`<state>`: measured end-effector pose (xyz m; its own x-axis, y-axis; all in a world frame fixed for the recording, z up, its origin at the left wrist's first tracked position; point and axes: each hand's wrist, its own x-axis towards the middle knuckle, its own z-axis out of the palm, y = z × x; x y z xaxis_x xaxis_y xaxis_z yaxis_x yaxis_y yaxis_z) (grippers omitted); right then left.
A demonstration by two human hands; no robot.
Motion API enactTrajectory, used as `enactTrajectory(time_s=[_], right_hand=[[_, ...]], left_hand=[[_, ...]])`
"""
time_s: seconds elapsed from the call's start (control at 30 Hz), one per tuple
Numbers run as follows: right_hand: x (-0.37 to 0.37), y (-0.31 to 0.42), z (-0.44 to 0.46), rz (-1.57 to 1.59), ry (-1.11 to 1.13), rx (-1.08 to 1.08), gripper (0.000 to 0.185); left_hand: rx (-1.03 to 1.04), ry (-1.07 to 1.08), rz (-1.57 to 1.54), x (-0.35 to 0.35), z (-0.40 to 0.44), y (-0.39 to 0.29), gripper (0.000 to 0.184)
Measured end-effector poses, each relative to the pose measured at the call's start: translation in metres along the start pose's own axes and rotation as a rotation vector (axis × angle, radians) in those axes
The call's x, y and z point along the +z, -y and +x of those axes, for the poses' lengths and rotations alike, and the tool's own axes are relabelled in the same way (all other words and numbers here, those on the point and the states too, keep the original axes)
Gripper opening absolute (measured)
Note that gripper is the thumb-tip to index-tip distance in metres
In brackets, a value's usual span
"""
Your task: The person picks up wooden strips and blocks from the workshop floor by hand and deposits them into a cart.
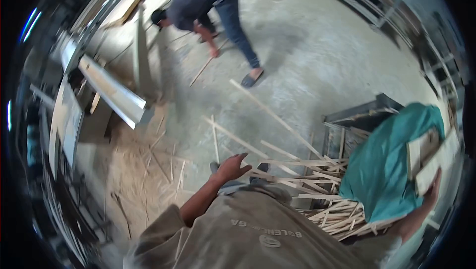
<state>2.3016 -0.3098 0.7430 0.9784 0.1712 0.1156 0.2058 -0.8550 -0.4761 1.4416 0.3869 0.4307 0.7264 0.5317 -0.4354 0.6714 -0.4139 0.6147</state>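
My left hand (232, 168) hangs in front of my shirt with its thumb and fingers apart and nothing in it. Over at the right, my right hand (433, 189) is closed on the edge of a pale wooden board (437, 166), held against a green sack (391, 165). Another short piece of wood (420, 151) shows behind that board, at the sack. Below and left of the sack lies a heap of thin wooden strips (342, 217), with some longer strips (277, 115) reaching out across the floor.
Ahead, another person (203, 4) bends down with a hand on a thin stick (201, 72). A metal channel (111, 90) juts in from the left above sawdust and scraps (139, 170). A dark-edged crate (364, 113) stands beyond the sack. Metal racks (357, 4) line the upper right.
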Motion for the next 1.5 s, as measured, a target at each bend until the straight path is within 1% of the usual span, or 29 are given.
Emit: enactTrajectory(time_s=[0.03,0.13,0.2,0.27,0.3,0.4,0.53,0.6,0.63,0.67,0.7,0.73,0.77,0.8,0.83,0.87,0.97,1.07,1.1,1.13,1.17,1.2,1.23,1.27,1.3,1.33,1.37,1.4,1.5], right_hand=[[-0.026,-0.017,-0.030,-0.009,-0.047,0.022,0.074],[0.040,0.017,0.011,0.000,-0.224,0.092,0.071],[0.108,0.111,-0.213,0.021,-0.354,0.164,0.069],[0.148,0.237,-0.235,0.040,-0.472,0.258,0.067],[0.164,0.244,-0.225,0.060,-0.450,0.238,0.067],[0.197,0.246,-0.211,-0.348,-0.498,0.049,0.070],[0.210,0.232,-0.184,-0.936,-0.599,-0.251,0.073],[0.188,0.199,-0.183,-1.281,-0.638,-0.393,0.075],[0.205,0.111,-0.122,-1.385,-0.808,-0.574,0.077],[0.202,0.146,-0.169,-1.493,-0.816,-0.415,0.077],[0.193,0.193,-0.213,-1.006,-0.487,-0.158,0.091],[0.201,0.292,-0.226,-0.453,-0.294,0.089,0.105],[0.202,0.300,-0.237,-0.412,-0.490,0.229,0.112],[0.209,0.255,-0.210,-0.487,-0.635,0.162,0.113],[0.197,0.283,-0.224,-0.577,-0.610,0.103,0.102],[0.183,0.312,-0.232,-0.501,-0.495,0.253,0.105],[0.171,0.328,-0.214,-0.519,-0.552,0.346,0.099],[0.132,0.277,-0.131,-0.404,-0.413,0.398,0.085],[0.130,0.244,-0.093,-0.440,-0.513,0.310,0.076],[0.119,0.193,-0.043,-0.442,-0.121,0.035,0.072],[0.125,0.175,-0.029,-0.380,-0.131,0.038,0.074],[0.149,0.168,-0.012,-0.526,-0.262,0.075,0.084],[0.167,0.254,-0.061,-0.761,-0.170,0.167,0.093],[0.197,0.289,-0.095,-0.982,-0.254,0.045,0.098],[0.214,0.243,-0.067,-1.078,-0.326,-0.169,0.089],[0.223,0.239,-0.042,-1.003,-0.146,-0.219,0.077],[0.219,0.267,-0.017,-0.772,0.331,-0.036,0.093],[0.223,0.273,-0.017,-0.762,0.328,-0.122,0.093],[0.233,0.292,-0.023,-0.855,0.184,-0.064,0.086]], left_hand=[[-0.022,0.040,0.028,0.012,0.000,0.009,0.066],[-0.016,0.147,0.057,0.016,0.007,0.002,0.064],[0.103,0.370,0.103,0.007,0.012,-0.005,0.062],[0.164,0.372,0.232,-0.016,0.022,-0.026,0.057],[0.166,0.348,0.276,-0.030,0.027,-0.041,0.054],[0.265,0.190,0.386,-0.074,0.036,-0.097,0.047],[0.493,0.044,0.419,-0.102,0.035,-0.166,0.058],[0.520,0.000,0.350,-0.097,0.012,-0.174,0.059],[0.635,-0.030,0.327,-0.093,0.015,-0.187,0.061],[0.683,-0.054,0.310,-0.087,0.013,-0.189,0.062],[0.771,-0.043,0.280,-0.079,0.004,-0.181,0.063],[0.840,-0.070,0.213,-0.071,0.000,-0.177,0.064],[0.844,0.038,0.215,-0.075,-0.008,-0.179,0.062],[0.754,0.264,0.131,-0.073,-0.004,-0.177,0.061],[0.765,0.325,0.156,-0.070,-0.005,-0.174,0.062],[0.738,0.358,0.187,-0.068,-0.006,-0.167,0.063],[0.706,0.376,0.266,-0.061,-0.005,-0.144,0.058],[0.538,0.429,0.391,-0.067,-0.022,-0.135,0.056],[0.508,0.454,0.384,-0.068,-0.023,-0.134,0.055],[0.442,0.465,0.372,-0.065,-0.023,-0.128,0.054],[0.430,0.438,0.365,-0.052,-0.023,-0.115,0.054],[0.415,0.389,0.352,-0.034,-0.019,-0.104,0.055],[0.497,0.356,0.322,-0.029,-0.016,-0.112,0.053],[0.416,0.490,0.305,-0.029,-0.011,-0.136,0.049],[0.352,0.643,0.362,-0.030,-0.006,-0.162,0.042],[0.494,0.529,0.343,-0.011,-0.001,-0.161,0.035],[0.628,0.582,0.663,-0.008,0.013,-0.190,0.049],[0.716,0.545,0.657,-0.015,0.022,-0.210,0.048],[0.889,0.280,0.657,-0.069,0.028,-0.283,0.039]])
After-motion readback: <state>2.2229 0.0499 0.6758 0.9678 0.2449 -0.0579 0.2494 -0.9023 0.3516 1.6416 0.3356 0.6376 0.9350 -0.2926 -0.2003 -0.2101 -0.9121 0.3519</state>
